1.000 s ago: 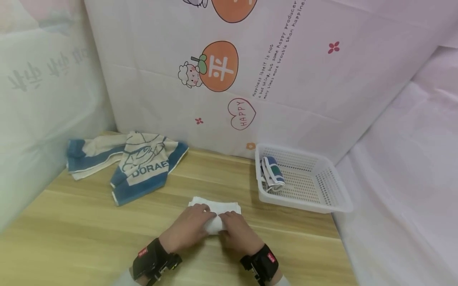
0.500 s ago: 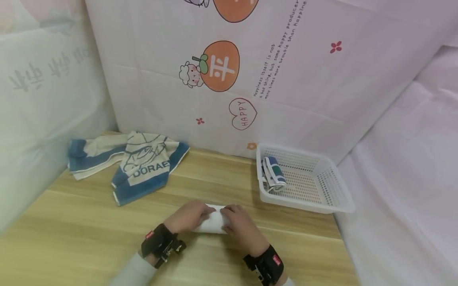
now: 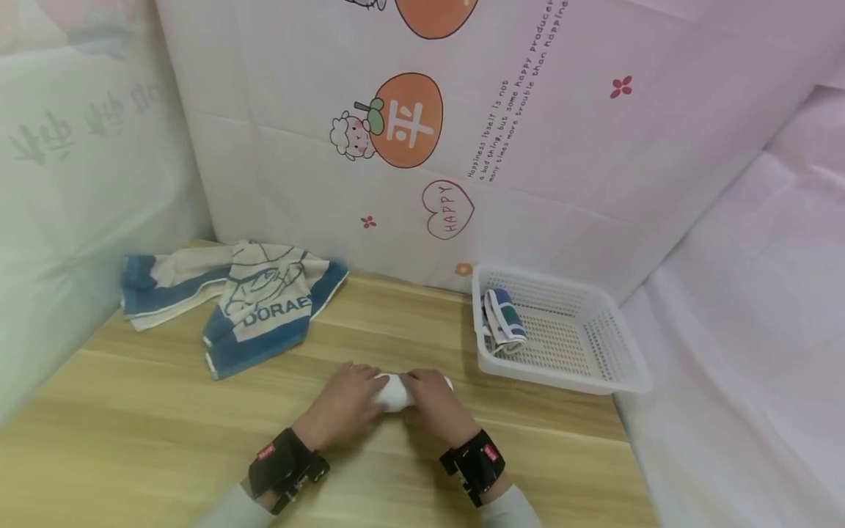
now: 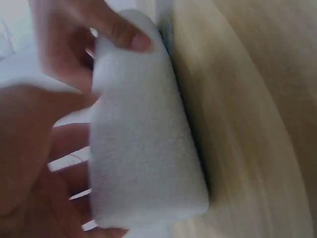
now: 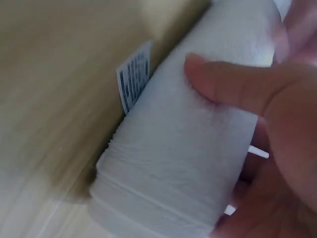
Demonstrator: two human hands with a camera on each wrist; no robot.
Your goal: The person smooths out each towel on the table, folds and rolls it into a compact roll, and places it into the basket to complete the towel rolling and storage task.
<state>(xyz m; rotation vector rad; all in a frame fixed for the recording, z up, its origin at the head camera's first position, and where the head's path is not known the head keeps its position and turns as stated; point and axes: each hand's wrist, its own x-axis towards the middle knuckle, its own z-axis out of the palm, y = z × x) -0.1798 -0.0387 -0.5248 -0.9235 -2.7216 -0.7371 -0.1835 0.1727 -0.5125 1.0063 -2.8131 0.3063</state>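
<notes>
A white towel (image 3: 394,394), rolled into a thick cylinder, lies on the wooden table near its front middle. My left hand (image 3: 343,403) holds the left part, its thumb at the near side and its fingers (image 4: 74,178) behind the roll. On the right part my right hand (image 3: 437,405) grips it, the thumb (image 5: 223,82) pressed onto the towelling and the other fingers round the far side. A small printed label (image 5: 133,77) sticks out from under the roll in the right wrist view. Both hands cover the roll's ends in the head view.
A blue and cream towel (image 3: 273,312) with lettering lies spread at the back left. At the back right stands a white perforated basket (image 3: 561,381), with a rolled blue, green and white towel (image 3: 505,319) inside. Printed cloth walls (image 3: 297,169) border the table.
The white towel's flat far part has been rolled up, leaving a compact cylinder. Both hands shifted slightly while keeping hold of it. The basket and the blue towel stayed put.
</notes>
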